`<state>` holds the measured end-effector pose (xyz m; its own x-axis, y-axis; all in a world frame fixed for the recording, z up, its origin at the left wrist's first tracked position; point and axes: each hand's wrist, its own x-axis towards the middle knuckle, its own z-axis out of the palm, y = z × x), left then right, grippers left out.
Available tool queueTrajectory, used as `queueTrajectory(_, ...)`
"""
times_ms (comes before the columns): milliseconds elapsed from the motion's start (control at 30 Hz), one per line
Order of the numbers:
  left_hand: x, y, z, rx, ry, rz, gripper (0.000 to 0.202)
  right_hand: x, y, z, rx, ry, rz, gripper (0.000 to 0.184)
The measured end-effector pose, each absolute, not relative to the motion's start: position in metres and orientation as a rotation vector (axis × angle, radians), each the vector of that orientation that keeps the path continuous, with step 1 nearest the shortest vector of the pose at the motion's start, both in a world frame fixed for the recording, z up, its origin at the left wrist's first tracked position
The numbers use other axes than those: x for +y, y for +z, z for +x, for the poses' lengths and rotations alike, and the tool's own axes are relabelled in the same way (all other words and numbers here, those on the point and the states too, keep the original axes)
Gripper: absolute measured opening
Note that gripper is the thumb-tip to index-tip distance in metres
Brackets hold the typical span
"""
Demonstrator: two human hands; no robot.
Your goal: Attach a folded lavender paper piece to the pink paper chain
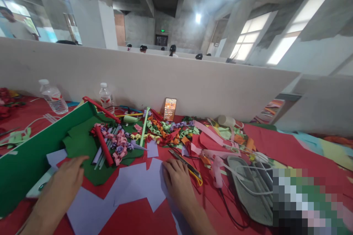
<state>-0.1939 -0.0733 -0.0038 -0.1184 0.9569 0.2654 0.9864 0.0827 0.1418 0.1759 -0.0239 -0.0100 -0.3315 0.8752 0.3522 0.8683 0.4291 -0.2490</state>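
Both hands lay flat on the surface (289,147), which was covered in red. The left hand (64,178) rested palm down, fingers spread loosely, at the edge of a dark green felt piece (82,143); its grip held nothing. The fingertips touched the green felt and perhaps a lilac paper piece (56,156) beside it, but the exact contact was hard to see. The wrist and forearm were cut off by the lower edge of the picture.

The right hand (178,181) pressed flat on the lilac paper sheets (138,183) in the middle, with fingers open and nothing grasped. Just beside its fingertips lay a utility knife with a yellow handle (189,167); the hand covered part of the paper under it.

A green board (30,154) stood tilted at the left, and it hid what was behind it. Near it lay a red rolled tube (104,146) and a heap of coloured paper chains (165,132). A phone (170,109) leaned upright against the grey partition wall (165,80); its screen was lit but too small to read. Two water bottles (53,97) stood at the wall, well apart from the hands. At the right lay a grey pouch with white cords (248,187), partly hidden by a pixelated block at the lower right corner. Pink paper strips (209,134) were scattered between.
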Motion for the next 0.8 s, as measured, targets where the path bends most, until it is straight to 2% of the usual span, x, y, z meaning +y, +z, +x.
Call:
queueTrajectory(200,-0.034,0.051,-0.195,-2.425,-0.048,-1.578,0.046,-0.022,-0.013,0.177,-2.246,-0.001,-1.468,0.023)
queueTrajectory(400,-0.025,0.052,-0.193,-2.534,0.045,-1.508,0.041,-0.022,-0.014,0.178,-2.226,0.019,-1.451,0.022)
queueTrajectory(600,-0.022,0.061,-0.199,-2.681,-0.078,-1.518,0.046,-0.024,-0.011,0.177,-2.226,0.013,-1.465,0.021)
queueTrajectory(800,-0.019,0.06,-0.209,-2.391,-0.32,-1.51,0.04,-0.025,-0.009,0.176,-2.232,0.034,-1.465,0.019)
